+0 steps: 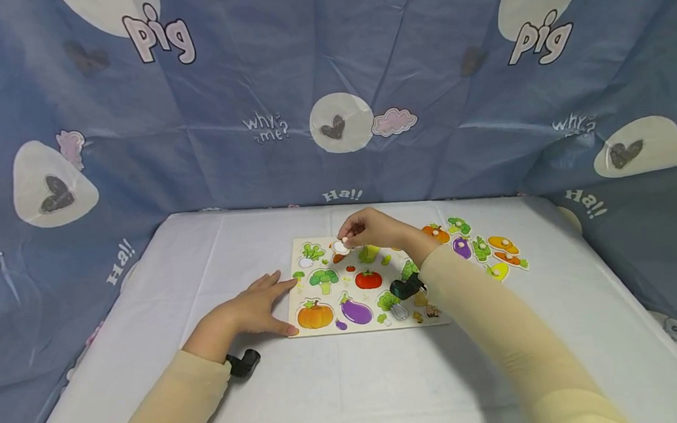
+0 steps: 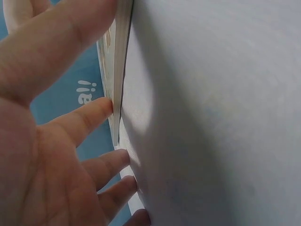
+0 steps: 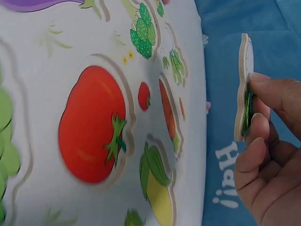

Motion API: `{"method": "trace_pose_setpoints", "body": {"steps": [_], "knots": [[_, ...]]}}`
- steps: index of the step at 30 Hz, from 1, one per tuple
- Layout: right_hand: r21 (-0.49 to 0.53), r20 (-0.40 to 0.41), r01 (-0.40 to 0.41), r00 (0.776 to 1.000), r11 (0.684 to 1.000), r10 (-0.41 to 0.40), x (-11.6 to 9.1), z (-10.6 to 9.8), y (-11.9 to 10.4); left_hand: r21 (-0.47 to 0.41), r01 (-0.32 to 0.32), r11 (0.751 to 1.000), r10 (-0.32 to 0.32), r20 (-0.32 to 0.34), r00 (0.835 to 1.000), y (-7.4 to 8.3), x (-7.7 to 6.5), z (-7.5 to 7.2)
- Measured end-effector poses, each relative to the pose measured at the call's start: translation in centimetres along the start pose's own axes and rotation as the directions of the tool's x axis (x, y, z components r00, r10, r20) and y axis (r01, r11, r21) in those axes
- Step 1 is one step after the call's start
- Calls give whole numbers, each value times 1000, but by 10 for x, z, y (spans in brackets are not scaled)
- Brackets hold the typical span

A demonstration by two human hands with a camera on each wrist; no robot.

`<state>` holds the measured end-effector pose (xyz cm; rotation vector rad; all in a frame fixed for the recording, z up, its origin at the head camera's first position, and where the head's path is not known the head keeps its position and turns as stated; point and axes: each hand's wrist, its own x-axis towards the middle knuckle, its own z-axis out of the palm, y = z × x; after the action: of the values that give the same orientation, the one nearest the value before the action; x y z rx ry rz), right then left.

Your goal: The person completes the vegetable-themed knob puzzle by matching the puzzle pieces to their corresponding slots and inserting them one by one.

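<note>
My right hand (image 1: pixel 369 228) pinches a wooden puzzle piece (image 3: pixel 243 89), white at one end and green at the other, by its knob side between thumb and fingers. It is held above the back part of a vegetable puzzle board (image 1: pixel 333 300). In the right wrist view the piece stands edge-on, apart from the board and its tomato picture (image 3: pixel 94 125). My left hand (image 1: pixel 253 309) spreads its fingers at the board's left side. Its thumb touches the front left corner, and its index fingertip (image 2: pixel 103 109) rests at the board's edge.
Several loose knobbed pieces lie right of the board, among them a pumpkin (image 1: pixel 436 236), a broccoli (image 1: pixel 457 224), an eggplant (image 1: pixel 462 250) and a carrot (image 1: pixel 509 260). A white cloth (image 1: pixel 304 391) covers the table. Blue printed fabric (image 1: pixel 246 67) hangs behind and at both sides.
</note>
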<state>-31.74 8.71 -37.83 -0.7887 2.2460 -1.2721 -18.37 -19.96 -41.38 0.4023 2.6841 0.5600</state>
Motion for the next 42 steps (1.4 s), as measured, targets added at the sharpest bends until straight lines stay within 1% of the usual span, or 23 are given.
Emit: {"method": "trace_pose_setpoints", "body": {"steps": [6, 11, 17, 25, 34, 37, 42], "knots": [[-33, 9, 9, 1000, 999, -9, 20, 12, -2, -2, -3, 1000, 3, 2, 1000, 0, -1, 1], [-59, 13, 23, 1000, 998, -22, 31, 23, -1, -3, -1, 1000, 1, 2, 1000, 0, -1, 0], [-98, 10, -4, 1000, 995, 5, 40, 38, 6, 2, -9, 1000, 9, 10, 1000, 0, 0, 0], [-174, 28, -18, 999, 985, 23, 53, 49, 0, 4, -15, 1000, 15, 14, 1000, 0, -1, -1], [-184, 44, -36, 998, 982, 45, 63, 62, 5, -8, -11, 1000, 11, 11, 1000, 0, -2, -1], [-189, 22, -51, 998, 981, 56, 64, 65, 5, -12, -10, 1000, 11, 14, 1000, 1, -2, -1], [-190, -46, -86, 996, 978, 79, 66, 68, 4, -23, 0, 1000, 1, 15, 1000, 2, -3, -1]]}}
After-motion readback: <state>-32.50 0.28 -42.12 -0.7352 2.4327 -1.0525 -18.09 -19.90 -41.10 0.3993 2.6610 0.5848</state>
